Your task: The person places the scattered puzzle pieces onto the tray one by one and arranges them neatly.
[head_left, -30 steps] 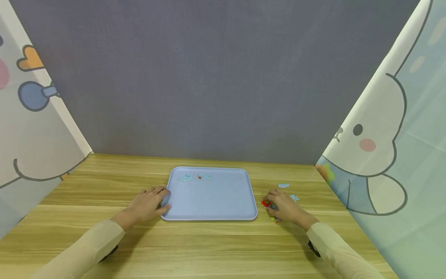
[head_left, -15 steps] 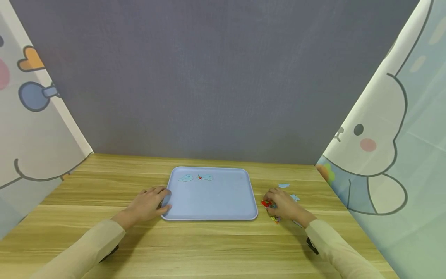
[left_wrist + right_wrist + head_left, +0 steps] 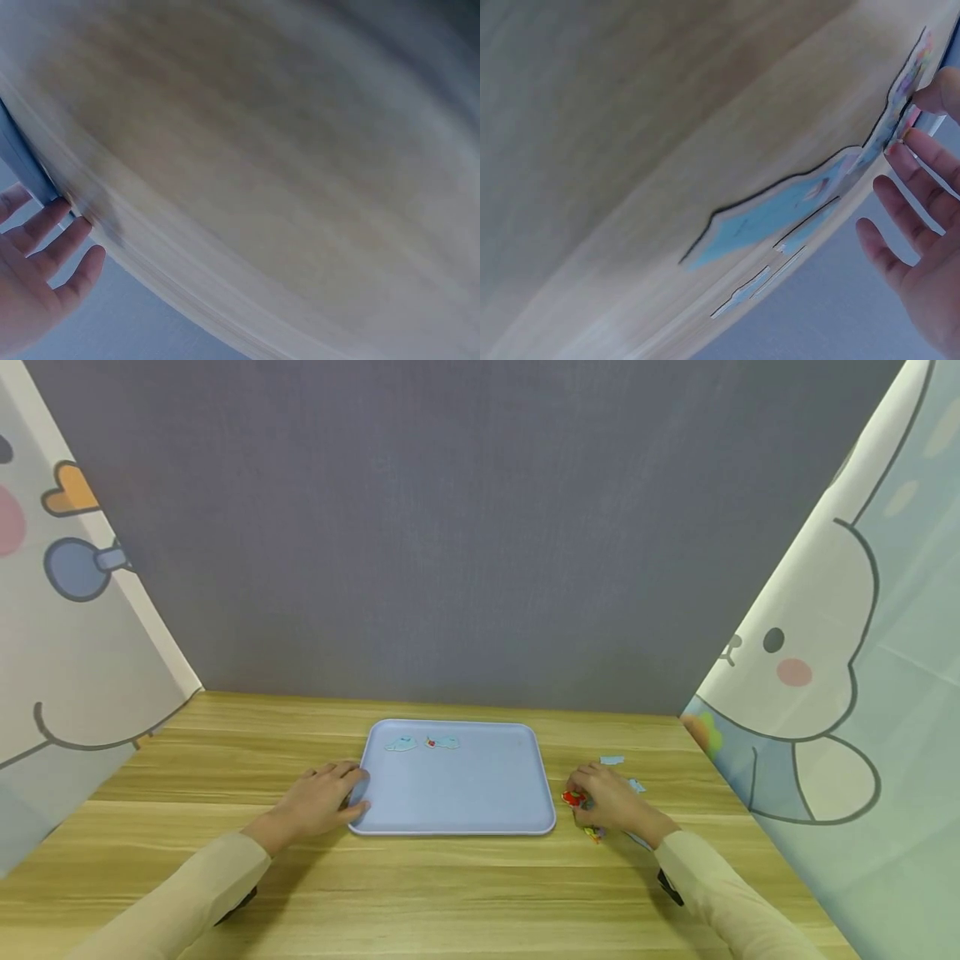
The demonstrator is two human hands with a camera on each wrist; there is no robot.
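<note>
My left hand [image 3: 315,797] rests at the left rim of a pale blue tray [image 3: 457,793], its fingertips touching the edge. In the left wrist view the fingers of that hand [image 3: 45,262] are slightly bent against the rim. Just right of the tray, my right hand [image 3: 611,797] pinches a red-printed puzzle piece [image 3: 573,798] between thumb and fingers. Close up, the right hand [image 3: 922,217] partly hides that piece. A yellow and purple piece [image 3: 593,834] lies under the hand. Two light blue pieces [image 3: 401,743] lie apart inside the tray, near its back left.
Loose light blue puzzle pieces lie on the wooden table [image 3: 420,893] at the right, one farther back [image 3: 611,760] and another beside the right hand [image 3: 636,785]. A larger blue piece [image 3: 772,206] shows in the right wrist view. A grey partition [image 3: 450,543] stands behind the table.
My right hand shifts very slightly, uncovering more of a blue piece by its wrist. The left hand and tray stay in place.
</note>
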